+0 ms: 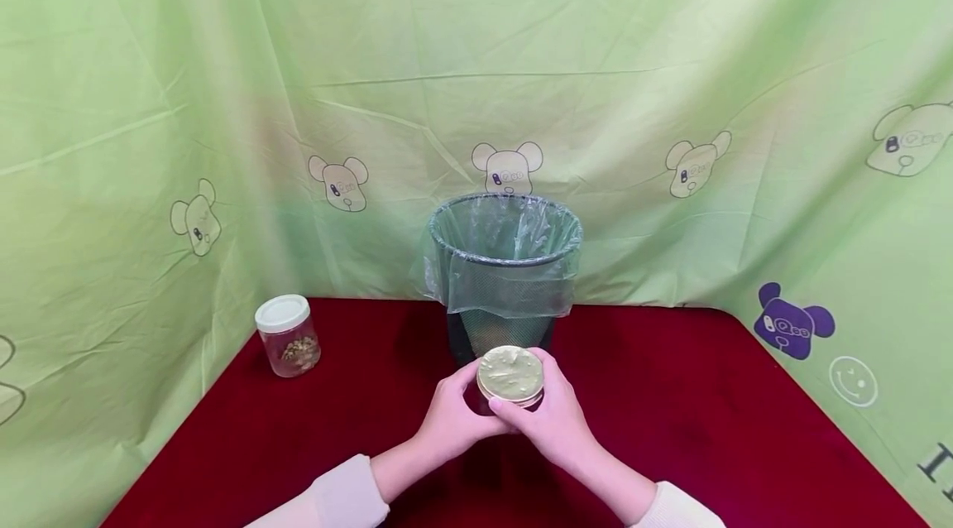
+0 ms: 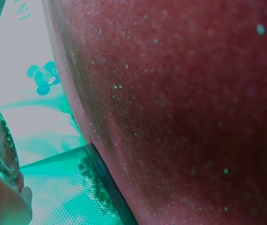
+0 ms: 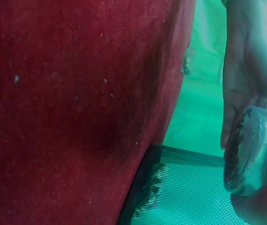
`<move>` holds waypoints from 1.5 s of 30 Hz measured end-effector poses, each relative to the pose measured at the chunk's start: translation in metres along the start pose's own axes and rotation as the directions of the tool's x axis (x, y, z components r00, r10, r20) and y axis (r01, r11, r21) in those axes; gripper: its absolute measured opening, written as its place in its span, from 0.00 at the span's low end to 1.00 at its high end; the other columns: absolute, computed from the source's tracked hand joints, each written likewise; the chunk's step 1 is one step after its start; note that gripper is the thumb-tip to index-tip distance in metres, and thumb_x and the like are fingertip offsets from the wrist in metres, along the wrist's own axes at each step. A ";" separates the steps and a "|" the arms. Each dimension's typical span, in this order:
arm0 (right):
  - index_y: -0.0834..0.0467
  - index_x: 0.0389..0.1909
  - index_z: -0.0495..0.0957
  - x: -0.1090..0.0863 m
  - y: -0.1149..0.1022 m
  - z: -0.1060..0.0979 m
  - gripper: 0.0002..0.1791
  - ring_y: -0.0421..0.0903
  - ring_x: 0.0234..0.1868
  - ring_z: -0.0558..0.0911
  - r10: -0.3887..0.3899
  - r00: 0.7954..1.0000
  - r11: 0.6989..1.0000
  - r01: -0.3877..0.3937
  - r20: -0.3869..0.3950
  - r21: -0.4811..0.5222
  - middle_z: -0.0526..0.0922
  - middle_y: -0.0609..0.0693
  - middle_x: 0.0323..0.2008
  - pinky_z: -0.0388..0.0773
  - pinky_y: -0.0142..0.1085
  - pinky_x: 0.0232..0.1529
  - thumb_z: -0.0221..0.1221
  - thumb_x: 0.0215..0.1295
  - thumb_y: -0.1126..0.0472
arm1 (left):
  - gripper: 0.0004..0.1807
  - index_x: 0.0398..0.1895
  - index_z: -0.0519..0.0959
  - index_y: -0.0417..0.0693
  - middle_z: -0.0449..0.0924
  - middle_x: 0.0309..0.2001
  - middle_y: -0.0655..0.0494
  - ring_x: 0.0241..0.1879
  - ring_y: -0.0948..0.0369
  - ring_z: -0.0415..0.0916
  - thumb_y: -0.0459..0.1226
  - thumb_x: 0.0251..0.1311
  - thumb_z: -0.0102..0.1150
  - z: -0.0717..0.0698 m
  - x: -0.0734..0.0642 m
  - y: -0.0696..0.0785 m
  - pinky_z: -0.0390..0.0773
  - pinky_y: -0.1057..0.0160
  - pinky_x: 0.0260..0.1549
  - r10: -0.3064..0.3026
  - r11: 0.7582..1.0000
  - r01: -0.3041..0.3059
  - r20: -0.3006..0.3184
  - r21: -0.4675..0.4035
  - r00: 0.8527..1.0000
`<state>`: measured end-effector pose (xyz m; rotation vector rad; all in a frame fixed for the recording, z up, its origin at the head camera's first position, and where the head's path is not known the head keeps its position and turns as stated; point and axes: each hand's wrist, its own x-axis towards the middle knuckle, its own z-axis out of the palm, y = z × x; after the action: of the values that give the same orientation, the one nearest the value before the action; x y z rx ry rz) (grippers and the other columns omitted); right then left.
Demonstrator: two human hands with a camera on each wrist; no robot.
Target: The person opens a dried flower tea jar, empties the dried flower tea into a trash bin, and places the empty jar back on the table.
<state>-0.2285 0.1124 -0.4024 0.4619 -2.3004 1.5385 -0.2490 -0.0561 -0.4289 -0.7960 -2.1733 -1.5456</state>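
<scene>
Out in front of me, both hands hold a clear jar with a pale gold lid (image 1: 510, 373) on top. My left hand (image 1: 460, 414) wraps its left side. From the other side my right hand (image 1: 554, 412) grips it, its thumb across the near edge of the lid. In the right wrist view the clear jar (image 3: 253, 154) shows small dark bits by its base. The left wrist view catches only part of the jar (image 2: 1, 143), at the left edge. Behind the hands stands a mesh wastebasket (image 1: 502, 333) with a thin clear bag (image 1: 514, 288) folded over its rim.
A clear jar with a white lid (image 1: 283, 313) stands at the table's left edge, holding brownish dried pieces low inside. The table wears a dark red cloth (image 1: 670, 396). A green curtain (image 1: 596, 40) printed with bears hangs around the back and sides.
</scene>
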 end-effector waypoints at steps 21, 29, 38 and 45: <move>0.57 0.62 0.67 0.007 0.007 -0.028 0.36 0.42 0.51 0.77 -0.220 0.927 0.972 0.184 0.305 0.144 0.79 0.47 0.51 0.72 0.33 0.54 0.70 0.52 0.59 | 0.34 0.60 0.73 0.53 0.80 0.50 0.62 0.52 0.60 0.76 0.39 0.46 0.74 -0.015 -0.002 0.002 0.72 0.61 0.55 -0.002 0.982 0.050 0.257 -0.181 0.966; 0.59 0.66 0.64 0.010 0.012 -0.030 0.41 0.43 0.54 0.75 -0.246 0.923 0.967 0.216 0.295 0.133 0.77 0.49 0.54 0.69 0.33 0.57 0.71 0.50 0.59 | 0.36 0.61 0.72 0.52 0.79 0.50 0.61 0.52 0.60 0.76 0.39 0.45 0.75 -0.014 0.001 0.002 0.73 0.61 0.55 0.027 0.989 0.007 0.222 -0.151 0.975; 0.65 0.65 0.62 0.004 -0.003 -0.023 0.44 0.52 0.57 0.76 -0.132 0.981 0.989 0.120 0.145 0.088 0.73 0.57 0.60 0.69 0.36 0.59 0.72 0.48 0.61 | 0.38 0.62 0.72 0.57 0.79 0.52 0.67 0.52 0.62 0.75 0.43 0.43 0.77 -0.013 0.002 0.001 0.73 0.61 0.54 -0.010 0.999 0.016 0.121 -0.049 0.993; 0.65 0.65 0.62 -0.007 -0.020 -0.009 0.48 0.54 0.60 0.73 0.071 0.997 0.996 -0.072 -0.006 -0.044 0.72 0.57 0.60 0.68 0.53 0.59 0.75 0.46 0.52 | 0.39 0.61 0.73 0.52 0.78 0.53 0.64 0.53 0.62 0.74 0.44 0.41 0.78 -0.009 0.001 0.000 0.73 0.58 0.55 0.000 0.999 -0.001 0.020 0.048 1.000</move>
<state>-0.2122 0.1136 -0.3858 0.3678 -2.3659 1.5160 -0.2501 -0.0647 -0.4250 -0.8001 -2.2149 -1.4856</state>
